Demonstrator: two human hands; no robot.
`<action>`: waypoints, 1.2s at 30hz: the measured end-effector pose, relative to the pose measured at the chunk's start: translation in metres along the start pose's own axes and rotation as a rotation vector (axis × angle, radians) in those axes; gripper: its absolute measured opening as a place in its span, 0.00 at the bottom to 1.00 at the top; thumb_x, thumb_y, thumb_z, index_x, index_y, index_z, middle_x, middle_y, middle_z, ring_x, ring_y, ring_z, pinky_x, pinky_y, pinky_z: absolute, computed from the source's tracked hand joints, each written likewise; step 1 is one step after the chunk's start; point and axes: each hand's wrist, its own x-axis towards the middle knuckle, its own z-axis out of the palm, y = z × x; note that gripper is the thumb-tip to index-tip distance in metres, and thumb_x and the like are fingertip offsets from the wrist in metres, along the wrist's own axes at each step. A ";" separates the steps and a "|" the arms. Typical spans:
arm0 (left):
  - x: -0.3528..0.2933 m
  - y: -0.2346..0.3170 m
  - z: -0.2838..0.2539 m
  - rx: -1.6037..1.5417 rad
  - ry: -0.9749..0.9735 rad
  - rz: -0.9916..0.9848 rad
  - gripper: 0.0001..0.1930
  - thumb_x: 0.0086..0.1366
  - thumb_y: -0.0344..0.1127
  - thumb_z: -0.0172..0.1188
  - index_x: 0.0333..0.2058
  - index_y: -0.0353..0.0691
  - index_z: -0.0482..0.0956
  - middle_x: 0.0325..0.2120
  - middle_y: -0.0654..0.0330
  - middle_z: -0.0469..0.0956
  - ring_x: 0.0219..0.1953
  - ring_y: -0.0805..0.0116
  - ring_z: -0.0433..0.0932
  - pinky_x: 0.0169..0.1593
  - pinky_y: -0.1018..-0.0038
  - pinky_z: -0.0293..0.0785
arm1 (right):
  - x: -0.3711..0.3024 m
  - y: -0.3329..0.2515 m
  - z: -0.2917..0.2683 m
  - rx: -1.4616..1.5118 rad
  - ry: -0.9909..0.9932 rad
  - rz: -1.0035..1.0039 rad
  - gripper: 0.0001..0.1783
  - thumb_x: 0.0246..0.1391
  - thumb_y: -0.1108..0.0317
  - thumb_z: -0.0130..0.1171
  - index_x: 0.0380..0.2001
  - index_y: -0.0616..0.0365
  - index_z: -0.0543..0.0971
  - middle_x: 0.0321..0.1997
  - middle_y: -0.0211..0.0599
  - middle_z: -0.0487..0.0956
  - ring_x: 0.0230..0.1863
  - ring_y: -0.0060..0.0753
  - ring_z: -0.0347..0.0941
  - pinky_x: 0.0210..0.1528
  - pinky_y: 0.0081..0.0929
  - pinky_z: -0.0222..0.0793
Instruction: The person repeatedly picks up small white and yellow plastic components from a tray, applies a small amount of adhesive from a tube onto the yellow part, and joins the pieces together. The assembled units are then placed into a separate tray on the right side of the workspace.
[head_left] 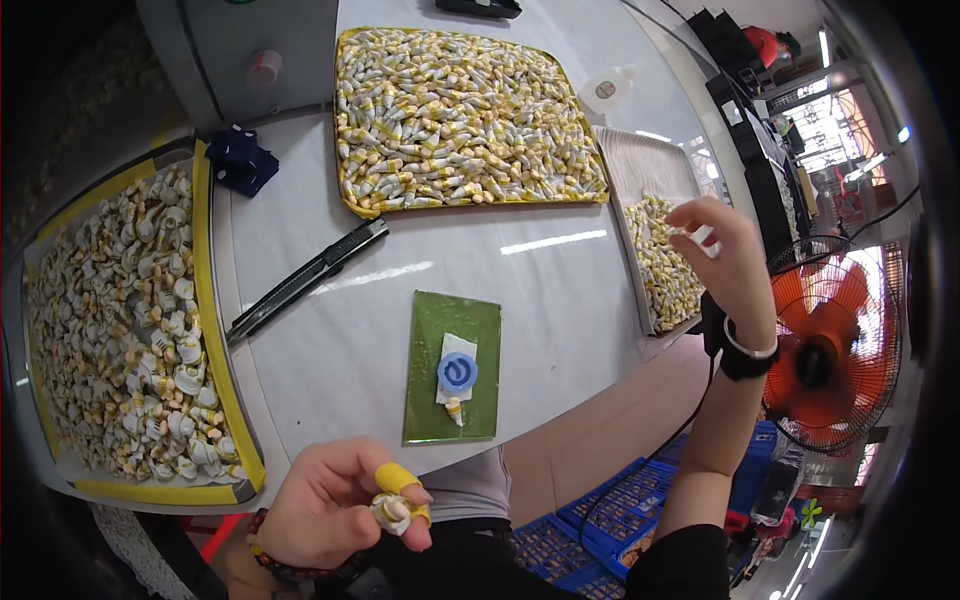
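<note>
My left hand [335,505] is closed on a small white-and-peach figurine piece [392,513], and yellow covers wrap two of its fingertips. Over the right-hand tray [640,290], my right hand [722,245] bends its fingers and thumb toward each other; whatever lies between them is too small to make out. That tray holds many small white, yellow and peach parts [660,265]. In front of me lies a green cutting board [425,350]. On it are a white pad, a round blue piece with a dark swirl [457,371] and one small figurine part [454,411].
A large yellow-edged tray [480,205] full of similar parts stands at the back. Another yellow-edged tray [225,400] on the left holds white pieces. Nearby are a black utility knife [310,280], dark blue cloth [240,162], a white bottle [608,90] and an orange fan [815,350].
</note>
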 end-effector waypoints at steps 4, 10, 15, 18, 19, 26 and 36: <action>0.002 -0.003 -0.002 -0.026 -0.030 0.004 0.22 0.62 0.42 0.61 0.44 0.26 0.71 0.34 0.49 0.78 0.37 0.66 0.78 0.45 0.72 0.73 | 0.000 0.050 0.025 -0.025 -0.065 0.046 0.09 0.43 0.78 0.61 0.32 0.62 0.79 0.29 0.43 0.77 0.32 0.40 0.75 0.35 0.29 0.70; 0.006 -0.001 0.010 0.000 0.083 -0.046 0.20 0.60 0.44 0.63 0.39 0.31 0.71 0.25 0.53 0.77 0.29 0.63 0.72 0.30 0.70 0.70 | 0.002 0.051 0.035 -0.102 0.001 -0.043 0.08 0.43 0.79 0.61 0.31 0.62 0.80 0.29 0.44 0.76 0.32 0.43 0.74 0.36 0.33 0.70; 0.004 -0.008 -0.005 -0.111 -0.061 -0.035 0.24 0.63 0.42 0.59 0.47 0.25 0.68 0.35 0.48 0.77 0.38 0.66 0.77 0.45 0.72 0.72 | 0.002 0.052 0.033 -0.151 -0.004 -0.158 0.06 0.42 0.79 0.61 0.27 0.62 0.77 0.29 0.43 0.75 0.36 0.44 0.72 0.38 0.34 0.67; 0.003 -0.006 -0.004 -0.100 -0.055 -0.039 0.24 0.63 0.43 0.59 0.47 0.26 0.68 0.35 0.49 0.77 0.38 0.66 0.77 0.45 0.72 0.71 | 0.006 0.054 0.033 -0.077 -0.037 -0.153 0.07 0.42 0.78 0.60 0.27 0.63 0.73 0.29 0.41 0.74 0.36 0.43 0.71 0.38 0.33 0.66; 0.002 -0.006 -0.004 -0.103 -0.053 -0.040 0.24 0.63 0.43 0.59 0.47 0.26 0.68 0.35 0.49 0.77 0.38 0.67 0.76 0.44 0.72 0.71 | 0.006 0.054 0.030 -0.073 -0.037 -0.147 0.08 0.44 0.79 0.59 0.28 0.64 0.71 0.28 0.41 0.73 0.33 0.41 0.71 0.35 0.32 0.66; 0.001 -0.004 -0.005 -0.125 -0.043 -0.068 0.24 0.64 0.44 0.58 0.49 0.28 0.69 0.35 0.53 0.78 0.38 0.70 0.76 0.44 0.73 0.70 | -0.015 -0.049 0.018 0.321 0.057 -0.386 0.11 0.42 0.85 0.59 0.32 0.64 0.81 0.29 0.38 0.78 0.27 0.27 0.74 0.30 0.20 0.68; -0.001 0.000 0.008 -0.021 0.098 -0.059 0.22 0.59 0.47 0.63 0.40 0.33 0.72 0.25 0.55 0.76 0.31 0.66 0.72 0.33 0.71 0.69 | -0.032 -0.111 0.054 0.346 -0.147 -0.702 0.11 0.38 0.75 0.66 0.29 0.59 0.78 0.25 0.33 0.75 0.26 0.31 0.72 0.25 0.25 0.69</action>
